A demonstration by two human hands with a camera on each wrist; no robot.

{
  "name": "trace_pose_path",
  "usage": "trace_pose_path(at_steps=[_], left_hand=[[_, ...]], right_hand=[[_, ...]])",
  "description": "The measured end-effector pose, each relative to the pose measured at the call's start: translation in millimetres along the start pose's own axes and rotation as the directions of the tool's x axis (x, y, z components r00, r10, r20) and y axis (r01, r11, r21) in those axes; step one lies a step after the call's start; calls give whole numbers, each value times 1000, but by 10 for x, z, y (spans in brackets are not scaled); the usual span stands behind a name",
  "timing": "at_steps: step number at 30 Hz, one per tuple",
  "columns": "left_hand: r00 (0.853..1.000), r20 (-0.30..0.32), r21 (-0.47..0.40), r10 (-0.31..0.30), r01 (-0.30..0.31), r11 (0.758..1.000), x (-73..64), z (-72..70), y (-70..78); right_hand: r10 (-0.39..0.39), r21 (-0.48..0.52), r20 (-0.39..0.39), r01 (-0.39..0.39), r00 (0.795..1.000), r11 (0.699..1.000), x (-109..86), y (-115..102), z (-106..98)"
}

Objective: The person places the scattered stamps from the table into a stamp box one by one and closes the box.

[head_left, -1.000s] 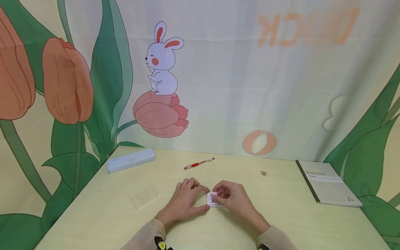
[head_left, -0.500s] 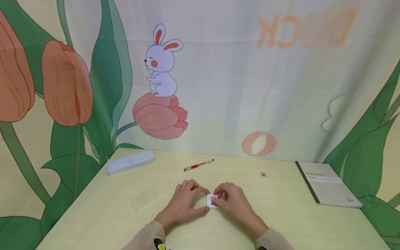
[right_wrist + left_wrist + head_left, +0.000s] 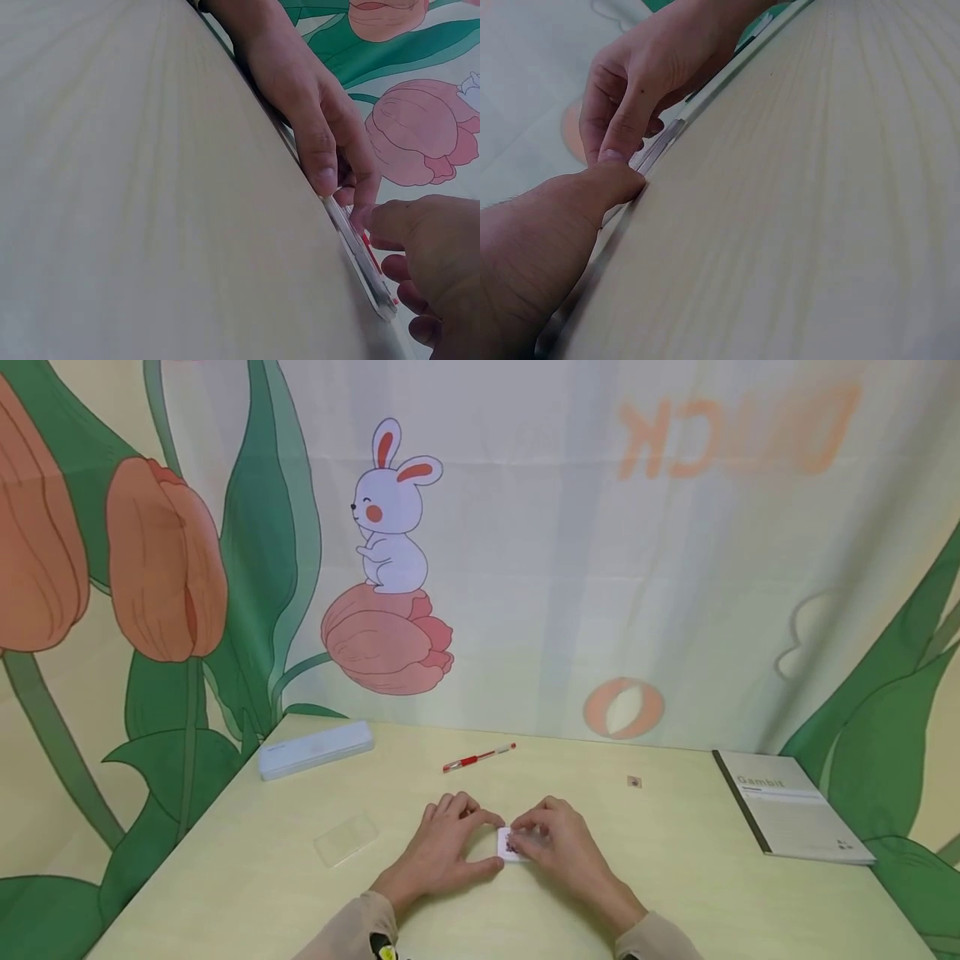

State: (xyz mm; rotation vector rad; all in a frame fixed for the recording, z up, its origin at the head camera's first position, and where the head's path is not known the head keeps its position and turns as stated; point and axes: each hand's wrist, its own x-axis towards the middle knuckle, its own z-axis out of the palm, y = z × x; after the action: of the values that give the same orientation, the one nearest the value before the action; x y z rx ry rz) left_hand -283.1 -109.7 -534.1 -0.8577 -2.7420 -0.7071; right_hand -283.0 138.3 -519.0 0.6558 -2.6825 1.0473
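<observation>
centrally, near the front of the table (image 3: 255,885), a small white stack (image 3: 503,852) is set flat between two bare hands, with a dark print partly seen on its top. by the left hand (image 3: 448,842) the stack is held at its left end: thumb and forefinger are spread wide, with the near corner touched by the thumb and the far corner by the forefinger. by the right hand (image 3: 566,845) the top is touched from the right; its thumb is laid over the print and its fingers are bent close to the thumb. whether a top layer is pinched there or only pressed cannot be told, as the fingertips are partly covered. in the right wrist view a see-through edge is shown along the stack.

left of the left hand, a clear lid (image 3: 347,839) is laid, well apart from the stack. behind the hands a red pen (image 3: 472,761) is placed aslant, and a pale blue case (image 3: 317,750) is set at the back left corner. on the right a tiny tag (image 3: 634,782) is seen, and farther right a notebook (image 3: 795,810) marked "gambit". beige sleeves (image 3: 348,931) are worn. at the back a cloth (image 3: 517,568) is hung, printed with tulips (image 3: 161,560) and a rabbit (image 3: 397,560).
</observation>
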Motion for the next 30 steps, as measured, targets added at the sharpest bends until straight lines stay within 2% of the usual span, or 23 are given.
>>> trace_pose_path(at_steps=[5,11,22,30], left_hand=[[1000,2,-10,-5,5,1000,20,-4,12],[1000,-2,-6,-13,13,1000,11,16,3],[1000,-10,-2,-6,6,1000,-1,33,-25],[1000,-9,-1,-10,10,1000,-13,26,-21]], right_hand=[[58,27,-37,-57,998,998,19,26,-88],[84,27,-104,-81,991,996,68,175,-275],[128,67,-201,-117,971,991,100,723,-789],[193,38,-291,-190,937,981,22,1024,-1119]])
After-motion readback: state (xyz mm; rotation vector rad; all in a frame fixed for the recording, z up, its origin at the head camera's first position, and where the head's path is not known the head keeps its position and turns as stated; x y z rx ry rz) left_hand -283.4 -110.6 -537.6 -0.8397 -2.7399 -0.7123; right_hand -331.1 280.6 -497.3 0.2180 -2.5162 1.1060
